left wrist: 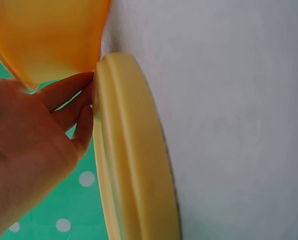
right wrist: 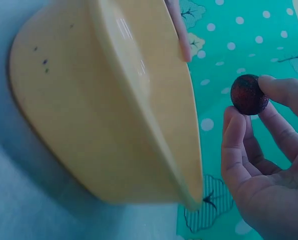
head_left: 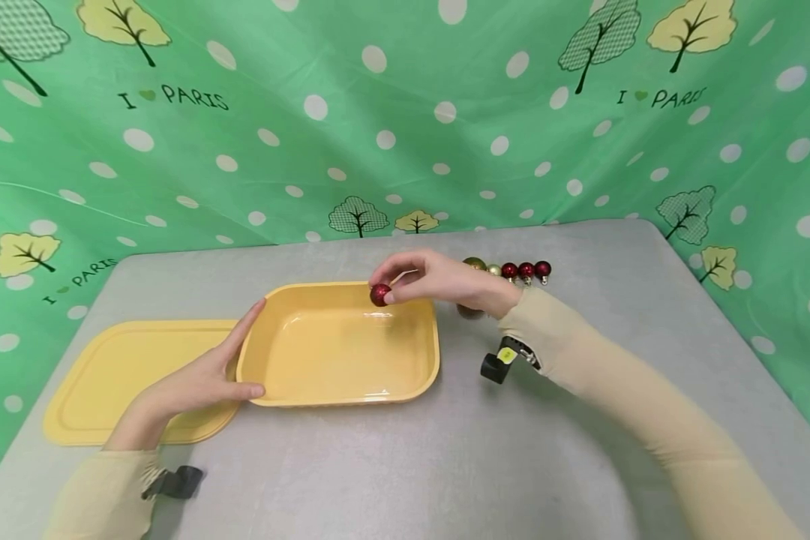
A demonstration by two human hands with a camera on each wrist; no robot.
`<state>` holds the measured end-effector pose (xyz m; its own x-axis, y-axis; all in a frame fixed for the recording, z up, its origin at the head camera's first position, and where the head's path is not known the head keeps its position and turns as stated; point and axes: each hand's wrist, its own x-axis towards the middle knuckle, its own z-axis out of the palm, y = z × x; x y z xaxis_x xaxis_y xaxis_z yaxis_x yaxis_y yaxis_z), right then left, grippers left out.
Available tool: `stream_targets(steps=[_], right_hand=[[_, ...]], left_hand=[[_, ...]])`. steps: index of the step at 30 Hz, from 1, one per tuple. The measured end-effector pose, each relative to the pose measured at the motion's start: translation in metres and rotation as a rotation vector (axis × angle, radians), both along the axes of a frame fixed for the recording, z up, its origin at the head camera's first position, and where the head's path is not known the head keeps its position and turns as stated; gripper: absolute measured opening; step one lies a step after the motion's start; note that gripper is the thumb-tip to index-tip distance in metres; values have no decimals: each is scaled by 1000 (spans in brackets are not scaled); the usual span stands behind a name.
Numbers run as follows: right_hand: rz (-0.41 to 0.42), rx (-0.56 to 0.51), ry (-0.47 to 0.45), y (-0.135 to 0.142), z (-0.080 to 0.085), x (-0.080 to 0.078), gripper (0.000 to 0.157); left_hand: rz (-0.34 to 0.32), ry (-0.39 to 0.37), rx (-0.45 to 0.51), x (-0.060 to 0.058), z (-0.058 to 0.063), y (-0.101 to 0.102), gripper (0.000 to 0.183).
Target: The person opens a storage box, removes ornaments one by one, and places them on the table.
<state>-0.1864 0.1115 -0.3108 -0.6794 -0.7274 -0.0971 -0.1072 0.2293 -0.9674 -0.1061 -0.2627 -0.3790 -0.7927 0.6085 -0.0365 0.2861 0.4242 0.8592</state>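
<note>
A small dark-red glittery Christmas bauble is pinched between the thumb and fingers of my right hand, above the back right part of a yellow plastic container. The right wrist view has the same bauble at the fingertips, beside the container's rim. The inside of the container shows only its bare floor. My left hand rests at the container's left end, thumb and fingers spread and fairly straight along the rim. Under that hand lies a flat yellow lid; its edge stands close to the fingertips in the left wrist view.
Behind my right wrist, several baubles line the table: red ones, a small pale-gold one and larger olive-gold ones, partly hidden. A green dotted cloth hangs behind the table.
</note>
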Motion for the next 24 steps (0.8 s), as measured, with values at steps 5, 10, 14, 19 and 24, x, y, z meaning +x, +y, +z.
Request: stream_targets(steps=[5, 10, 14, 19, 24], right_hand=[[-31, -3, -13, 18, 1, 1, 32], [-71, 3, -31, 37, 1, 4, 31], [-90, 11, -41, 51, 2, 6, 31], [-139, 43, -46, 69, 0, 8, 33], [-229, 76, -48, 86, -3, 8, 37]], left_hand=[[-3, 8, -5, 1, 1, 0, 118], [-4, 10, -3, 1, 1, 1, 117], [-3, 12, -10, 1, 2, 1, 117], [-4, 14, -19, 2, 2, 1, 117], [-5, 15, -20, 1, 1, 1, 117]])
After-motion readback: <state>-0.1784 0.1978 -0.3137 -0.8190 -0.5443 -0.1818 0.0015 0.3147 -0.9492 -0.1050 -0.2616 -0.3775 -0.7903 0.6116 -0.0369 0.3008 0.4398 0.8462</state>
